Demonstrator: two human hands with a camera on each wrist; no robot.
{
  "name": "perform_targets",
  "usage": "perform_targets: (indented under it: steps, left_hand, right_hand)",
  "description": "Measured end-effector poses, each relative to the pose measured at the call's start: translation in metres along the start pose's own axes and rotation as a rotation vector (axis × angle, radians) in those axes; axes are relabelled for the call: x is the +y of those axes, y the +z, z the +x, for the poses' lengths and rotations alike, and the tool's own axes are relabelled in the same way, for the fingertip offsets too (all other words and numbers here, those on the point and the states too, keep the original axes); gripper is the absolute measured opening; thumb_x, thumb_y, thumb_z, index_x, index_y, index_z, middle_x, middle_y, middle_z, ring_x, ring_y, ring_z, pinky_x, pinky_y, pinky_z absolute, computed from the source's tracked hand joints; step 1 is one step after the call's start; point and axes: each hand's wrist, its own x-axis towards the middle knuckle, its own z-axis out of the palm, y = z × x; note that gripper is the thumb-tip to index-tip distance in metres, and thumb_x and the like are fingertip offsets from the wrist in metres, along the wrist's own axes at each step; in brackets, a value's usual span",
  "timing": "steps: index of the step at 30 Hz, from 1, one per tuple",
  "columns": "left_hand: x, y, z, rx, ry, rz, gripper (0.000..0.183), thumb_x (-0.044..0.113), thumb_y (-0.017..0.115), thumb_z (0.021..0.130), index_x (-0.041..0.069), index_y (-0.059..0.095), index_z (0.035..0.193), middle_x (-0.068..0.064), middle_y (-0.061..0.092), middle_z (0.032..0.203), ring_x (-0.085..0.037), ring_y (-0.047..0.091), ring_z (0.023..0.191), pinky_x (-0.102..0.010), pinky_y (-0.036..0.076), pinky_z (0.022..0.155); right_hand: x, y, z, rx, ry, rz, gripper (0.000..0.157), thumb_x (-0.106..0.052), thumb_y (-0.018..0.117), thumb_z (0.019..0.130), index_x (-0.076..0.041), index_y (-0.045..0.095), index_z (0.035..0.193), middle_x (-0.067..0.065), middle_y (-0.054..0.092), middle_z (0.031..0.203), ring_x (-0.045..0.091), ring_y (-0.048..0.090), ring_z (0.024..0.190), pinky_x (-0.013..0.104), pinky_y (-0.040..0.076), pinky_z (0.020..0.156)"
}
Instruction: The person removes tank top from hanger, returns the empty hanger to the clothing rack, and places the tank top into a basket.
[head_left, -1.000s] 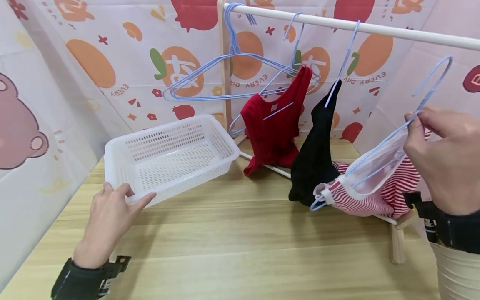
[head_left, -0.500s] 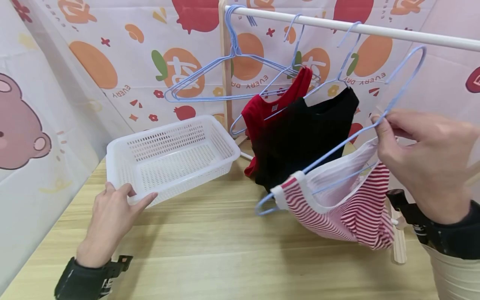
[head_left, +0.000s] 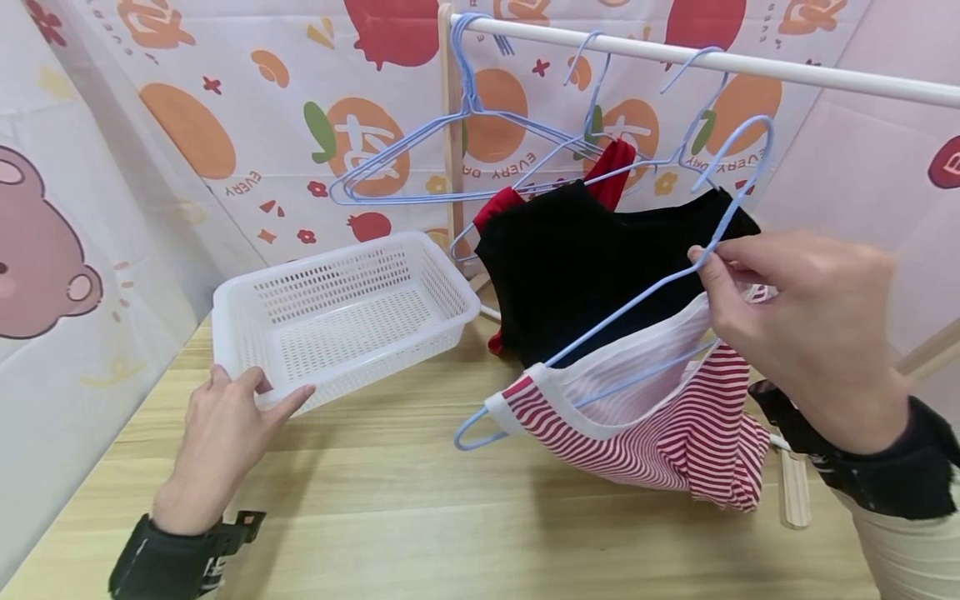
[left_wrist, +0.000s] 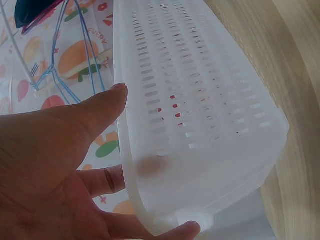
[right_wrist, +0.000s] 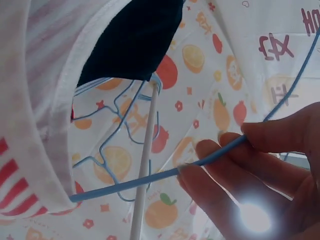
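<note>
My right hand [head_left: 810,333] pinches a light blue wire hanger [head_left: 622,312] below its hook, between thumb and fingers. On that hanger hangs a red-and-white striped top [head_left: 637,433] with a white neckband, tilted in front of a black top [head_left: 592,258]. The right wrist view shows the fingertips along the hanger wire [right_wrist: 130,185], with the striped top [right_wrist: 45,165] at left. My left hand [head_left: 221,442] holds the near left corner of a white perforated plastic basket [head_left: 360,392]. In the left wrist view, the thumb lies at the basket's rim [left_wrist: 125,135] and fingers wrap the corner.
A white rail [head_left: 675,57] on wooden posts [head_left: 452,142] crosses the upper right. Several bare blue hangers [head_left: 405,150] hang at its left end. A red top [head_left: 615,171] hangs partly hidden behind the black one. The wooden table [head_left: 420,517] lies underneath; printed cloth surrounds it.
My right hand has brought the hanger with the striped top leftward, its hook apart from the rail. The black top has swung to face me, covering most of the red one. My left hand stays put.
</note>
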Motion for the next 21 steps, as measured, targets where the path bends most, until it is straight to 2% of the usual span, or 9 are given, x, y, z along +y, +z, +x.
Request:
perform_targets:
  steps: [5, 8, 14, 21]
  left_hand:
    - [0.000, 0.000, 0.000, -0.001, 0.003, 0.001, 0.051, 0.038, 0.084, 0.083, -0.008, 0.061, 0.084, -0.025, 0.049, 0.070, -0.043, 0.047, 0.072, -0.049, 0.034, 0.064]
    - [0.000, -0.001, 0.000, -0.005, 0.000, 0.003, 0.051, 0.038, 0.084, 0.083, -0.008, 0.061, 0.084, -0.025, 0.049, 0.070, -0.043, 0.047, 0.072, -0.047, 0.033, 0.063]
    - [0.000, -0.001, -0.001, 0.003, 0.004, 0.001, 0.051, 0.038, 0.084, 0.083, -0.007, 0.061, 0.084, -0.025, 0.049, 0.070, -0.044, 0.049, 0.072, -0.050, 0.034, 0.065]
    - [-0.001, 0.000, -0.001, -0.003, -0.003, -0.003, 0.053, 0.041, 0.082, 0.085, -0.008, 0.062, 0.086, -0.027, 0.050, 0.073, -0.048, 0.051, 0.074, -0.049, 0.034, 0.063]
  right_hand:
    - [0.002, 0.006, -0.002, -0.049, -0.005, -0.017, 0.021, -0.021, 0.070, 0.089, -0.007, 0.081, 0.077, 0.008, 0.074, 0.066, 0.024, 0.064, 0.053, 0.009, 0.031, 0.059]
    - [0.004, 0.010, -0.004, -0.096, -0.012, -0.028, 0.015, -0.018, 0.075, 0.086, -0.008, 0.081, 0.076, 0.006, 0.073, 0.063, 0.021, 0.062, 0.050, 0.018, 0.034, 0.053]
    - [0.003, 0.016, -0.011, -0.200, 0.023, -0.017, 0.012, -0.015, 0.076, 0.087, -0.005, 0.080, 0.081, 0.006, 0.071, 0.063, 0.020, 0.061, 0.053, 0.021, 0.036, 0.051]
    - [0.004, 0.025, -0.016, -0.224, 0.001, -0.022, 0.013, -0.013, 0.072, 0.087, -0.008, 0.077, 0.076, 0.001, 0.062, 0.056, 0.016, 0.051, 0.051, 0.029, 0.033, 0.050]
